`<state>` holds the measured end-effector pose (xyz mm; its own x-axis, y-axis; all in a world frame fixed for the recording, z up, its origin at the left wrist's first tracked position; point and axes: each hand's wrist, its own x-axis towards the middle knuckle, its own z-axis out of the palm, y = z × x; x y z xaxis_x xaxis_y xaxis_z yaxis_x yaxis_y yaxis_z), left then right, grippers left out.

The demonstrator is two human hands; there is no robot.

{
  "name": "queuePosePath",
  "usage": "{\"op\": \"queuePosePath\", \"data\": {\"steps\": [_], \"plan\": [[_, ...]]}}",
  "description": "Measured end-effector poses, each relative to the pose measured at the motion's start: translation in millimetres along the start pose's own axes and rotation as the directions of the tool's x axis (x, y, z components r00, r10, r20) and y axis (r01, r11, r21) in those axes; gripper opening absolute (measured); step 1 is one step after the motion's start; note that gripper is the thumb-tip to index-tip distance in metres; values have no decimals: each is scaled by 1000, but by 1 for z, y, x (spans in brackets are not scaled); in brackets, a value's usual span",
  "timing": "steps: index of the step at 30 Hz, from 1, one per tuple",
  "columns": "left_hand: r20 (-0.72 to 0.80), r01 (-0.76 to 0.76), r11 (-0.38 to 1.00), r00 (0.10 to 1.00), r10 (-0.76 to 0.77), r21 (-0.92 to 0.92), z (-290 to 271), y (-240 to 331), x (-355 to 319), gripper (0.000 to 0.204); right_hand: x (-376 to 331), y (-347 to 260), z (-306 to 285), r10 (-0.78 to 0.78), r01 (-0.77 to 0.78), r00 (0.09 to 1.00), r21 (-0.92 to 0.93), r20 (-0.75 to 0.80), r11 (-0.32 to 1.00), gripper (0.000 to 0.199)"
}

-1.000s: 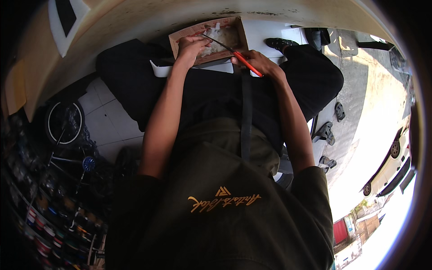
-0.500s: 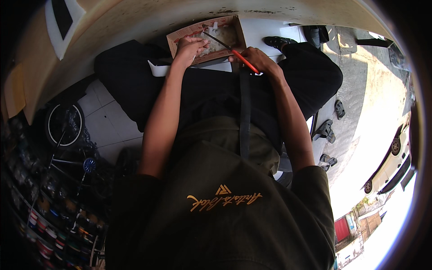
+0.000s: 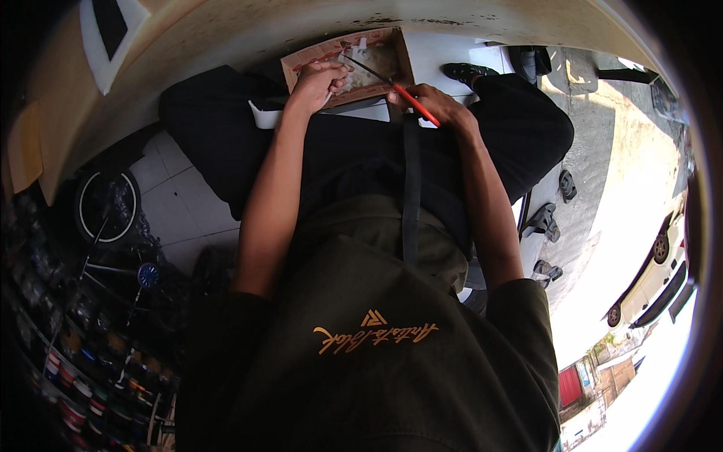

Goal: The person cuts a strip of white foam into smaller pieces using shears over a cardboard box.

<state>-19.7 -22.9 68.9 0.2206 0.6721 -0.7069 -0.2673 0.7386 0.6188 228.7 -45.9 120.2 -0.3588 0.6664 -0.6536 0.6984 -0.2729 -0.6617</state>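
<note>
My right hand (image 3: 431,104) is closed round the red handle of a long, thin tool (image 3: 416,105). Its narrow dark blade reaches left over the open cardboard box (image 3: 407,64), with the tip close to my left hand's fingers. Whether it is one blade or a pair I cannot tell. At the box's near left corner is my left hand (image 3: 316,84), its fingers bent and pinched together. A small pale bit shows by the palm, but what the fingertips hold is too small to make out. Pale, translucent scraps (image 3: 376,59) lie inside the box.
A white curved piece (image 3: 265,117) lies by my left forearm, against my dark trousers. Beyond the box runs a beige curved surface (image 3: 248,38). A wheel (image 3: 108,207) and several paint pots (image 3: 71,384) are at left. Sandals (image 3: 544,222) and a white car (image 3: 655,279) appear at right.
The red-handled tool and my right hand have shifted slightly to the right and down. My left hand has barely moved and stays pinched.
</note>
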Motion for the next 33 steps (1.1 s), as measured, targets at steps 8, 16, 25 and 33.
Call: {"op": "queuePosePath", "data": {"steps": [8,16,25,33], "plan": [[-125,-66,997,990,61,-34,-4,-3,2,19,0,-8,-5,83,-73,989,-83,126,994,76],[-169,-110,990,981,94,-89,-5,0,5,17,-1,-16,-8,4,-34,979,148,203,988,69],[-185,-95,993,979,81,-70,-1,2,0,15,-3,-20,-13,-47,9,965,145,259,989,68],[-151,-99,994,984,91,-50,-1,0,1,22,7,-9,-6,12,-51,984,217,177,975,69]]}}
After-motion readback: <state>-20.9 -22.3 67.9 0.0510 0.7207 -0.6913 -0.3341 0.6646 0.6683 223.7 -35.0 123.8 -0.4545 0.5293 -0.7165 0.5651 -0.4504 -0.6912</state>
